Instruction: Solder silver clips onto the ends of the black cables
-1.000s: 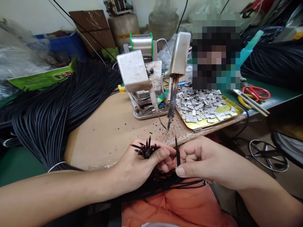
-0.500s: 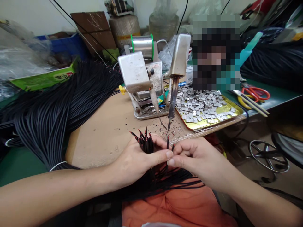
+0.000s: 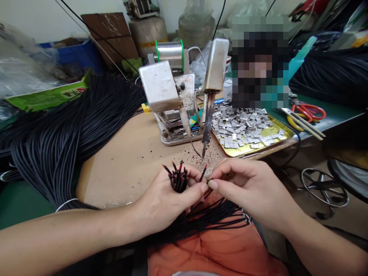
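Note:
My left hand (image 3: 169, 195) is wrapped round a bundle of black cables (image 3: 178, 178) whose stripped ends show red tips. Between its thumb and forefinger one single cable (image 3: 203, 172) stands apart from the bundle, its red end tilted up to the right. My right hand (image 3: 247, 188) pinches a black cable at its tip, thumb and forefinger close to the left thumb. Just above both hands hangs the soldering iron (image 3: 206, 130), its tip pointing down. Beside it a thin solder wire feeder (image 3: 185, 120) curves down. More cable lengths (image 3: 212, 218) lie across the orange-clothed lap.
A yellow tray (image 3: 255, 150) of small metal plates sits right of the soldering stand (image 3: 181, 140). Red-handled scissors (image 3: 312, 111) and tweezers (image 3: 307, 124) lie farther right. A large heap of black cables (image 3: 57, 134) covers the left side. A person sits across the table.
My right hand has drawn slightly right and its cable end has tipped over into the pinch. The single cable in my left hand now leans right. The view has shifted slightly.

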A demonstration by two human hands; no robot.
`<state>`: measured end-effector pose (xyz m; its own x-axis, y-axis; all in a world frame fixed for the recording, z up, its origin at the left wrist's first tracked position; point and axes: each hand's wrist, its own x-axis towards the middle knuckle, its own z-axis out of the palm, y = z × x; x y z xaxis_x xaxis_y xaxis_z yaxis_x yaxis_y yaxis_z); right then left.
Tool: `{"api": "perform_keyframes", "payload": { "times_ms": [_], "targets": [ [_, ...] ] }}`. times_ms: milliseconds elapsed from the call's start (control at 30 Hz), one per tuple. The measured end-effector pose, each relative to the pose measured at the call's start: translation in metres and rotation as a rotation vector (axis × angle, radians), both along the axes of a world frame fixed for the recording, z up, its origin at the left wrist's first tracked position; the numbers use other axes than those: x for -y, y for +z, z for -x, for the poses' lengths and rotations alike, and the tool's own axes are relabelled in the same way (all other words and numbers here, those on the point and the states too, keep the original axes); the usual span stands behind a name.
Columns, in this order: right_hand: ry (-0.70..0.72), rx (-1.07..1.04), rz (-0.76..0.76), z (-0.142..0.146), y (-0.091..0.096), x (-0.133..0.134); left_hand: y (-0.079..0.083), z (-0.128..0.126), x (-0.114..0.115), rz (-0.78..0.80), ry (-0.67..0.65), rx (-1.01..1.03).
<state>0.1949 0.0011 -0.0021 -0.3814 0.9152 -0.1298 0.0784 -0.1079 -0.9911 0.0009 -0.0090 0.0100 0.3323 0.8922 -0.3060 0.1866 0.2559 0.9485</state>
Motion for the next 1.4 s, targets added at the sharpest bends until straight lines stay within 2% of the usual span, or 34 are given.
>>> {"api": "perform_keyframes", "payload": {
  "times_ms": [167,333,433,500,567,667,733,800,900,1000,1067,1133,1200,1233,1300,1400],
  "targets": [
    [0.002,0.078,-0.047,-0.007,0.001,-0.003,0.002,0.001,-0.001,-0.007,0.029,-0.053],
    [0.058,-0.204,-0.033,0.003,-0.010,0.000,0.001,0.003,-0.003,0.042,0.024,0.080],
    [0.059,-0.256,-0.118,0.010,-0.016,0.001,0.002,0.002,-0.004,0.082,-0.005,0.094],
    [0.073,-0.146,-0.256,0.006,-0.014,-0.006,0.001,0.001,-0.005,0.070,0.009,0.065],
    [0.032,0.089,-0.455,-0.009,-0.009,-0.020,-0.001,0.001,-0.006,0.046,0.039,0.051],
    [-0.292,0.591,-0.717,-0.041,-0.002,-0.047,-0.005,0.002,-0.007,0.064,0.083,0.025],
    [-0.327,0.812,-0.697,-0.061,-0.001,-0.062,-0.006,0.003,-0.008,0.073,0.102,0.024],
    [-0.254,0.910,-0.654,-0.074,-0.005,-0.072,-0.007,0.004,-0.009,0.085,0.119,0.040],
    [-0.184,0.944,-0.666,-0.079,-0.013,-0.079,-0.006,0.005,-0.011,0.131,0.176,0.071],
    [-0.210,0.955,-0.719,-0.075,-0.016,-0.079,-0.006,0.005,-0.014,0.185,0.232,0.076],
    [-0.297,0.915,-0.756,-0.070,-0.015,-0.074,-0.006,0.005,-0.016,0.206,0.254,0.084],
    [-0.451,0.790,-0.746,-0.061,-0.011,-0.067,-0.006,0.005,-0.018,0.207,0.260,0.100],
    [-0.550,0.550,-0.618,-0.048,-0.009,-0.057,-0.007,0.005,-0.020,0.198,0.252,0.121],
    [-0.544,0.388,-0.516,-0.040,-0.008,-0.051,-0.008,0.005,-0.021,0.197,0.248,0.134],
    [-0.416,0.090,-0.304,-0.023,-0.010,-0.040,-0.009,0.006,-0.022,0.202,0.246,0.160],
    [-0.308,-0.100,-0.123,0.001,-0.015,-0.030,-0.010,0.007,-0.024,0.204,0.243,0.183]
  ]
}}
